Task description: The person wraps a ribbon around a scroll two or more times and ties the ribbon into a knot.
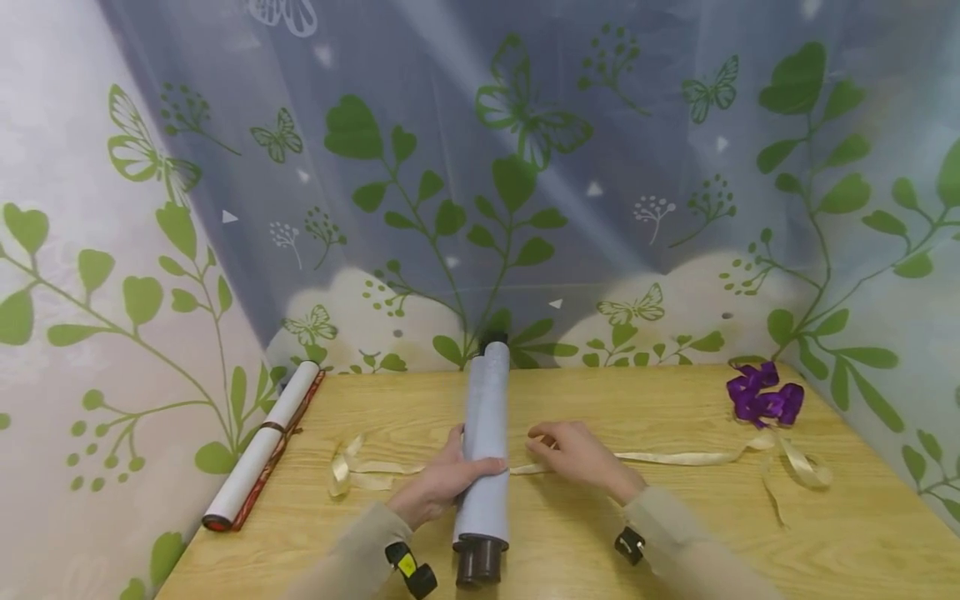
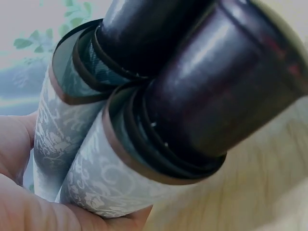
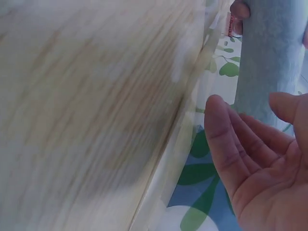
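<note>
A scroll (image 1: 487, 408), rolled from both ends into two side-by-side rolls, is in my left hand (image 1: 442, 481), whose thumb lies across its front. Its pale grey-blue backing carries a floral pattern, and dark brown roller ends (image 2: 207, 86) stick out at the near end. To the right of the scroll is my right hand (image 1: 577, 454), apart from it. The right wrist view shows that hand's fingers (image 3: 224, 137) loosely bent with nothing between them. A cream ribbon (image 1: 675, 457) runs across the table behind the scroll and the right hand.
A white rolled scroll (image 1: 273, 433) with a dark band and a red-patterned strip lies along the table's left edge. Bunched purple ribbon (image 1: 765, 400) lies at the back right. The wooden table (image 1: 637, 400) meets a curtain (image 1: 420, 200) with leaves and butterflies.
</note>
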A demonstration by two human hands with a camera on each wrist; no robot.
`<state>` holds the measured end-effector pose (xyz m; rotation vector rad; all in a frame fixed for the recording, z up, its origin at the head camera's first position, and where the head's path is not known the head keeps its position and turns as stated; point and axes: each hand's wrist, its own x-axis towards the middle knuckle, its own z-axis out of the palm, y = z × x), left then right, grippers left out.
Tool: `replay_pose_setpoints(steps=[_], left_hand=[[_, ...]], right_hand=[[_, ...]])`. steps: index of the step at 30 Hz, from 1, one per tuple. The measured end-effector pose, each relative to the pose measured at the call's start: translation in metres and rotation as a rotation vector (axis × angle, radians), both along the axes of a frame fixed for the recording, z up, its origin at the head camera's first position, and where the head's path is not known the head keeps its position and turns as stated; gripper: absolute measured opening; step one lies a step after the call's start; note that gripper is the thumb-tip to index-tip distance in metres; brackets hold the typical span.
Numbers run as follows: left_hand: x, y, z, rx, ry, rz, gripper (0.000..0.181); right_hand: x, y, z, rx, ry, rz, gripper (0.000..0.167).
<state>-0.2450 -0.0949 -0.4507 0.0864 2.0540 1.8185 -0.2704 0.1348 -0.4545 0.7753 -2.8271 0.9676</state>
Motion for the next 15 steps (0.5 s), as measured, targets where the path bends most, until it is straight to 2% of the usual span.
replay_pose_setpoints(steps=[4, 8, 15], left_hand=[[0.001, 0.018, -0.007, -0.016, 0.019, -0.011, 0.103], [0.001, 0.031, -0.012, -0.029, 0.028, -0.011, 0.104], [0.005, 0.043, -0.010, -0.090, 0.049, -0.017, 0.108]], right_hand=[[-0.002, -0.003, -0.002, -0.012, 0.020, -0.012, 0.026], [-0.003, -0.001, -0.004, -0.075, -0.060, -0.029, 0.024], [-0.006, 0.002, -0.005, -0.122, -0.141, -0.055, 0.029]])
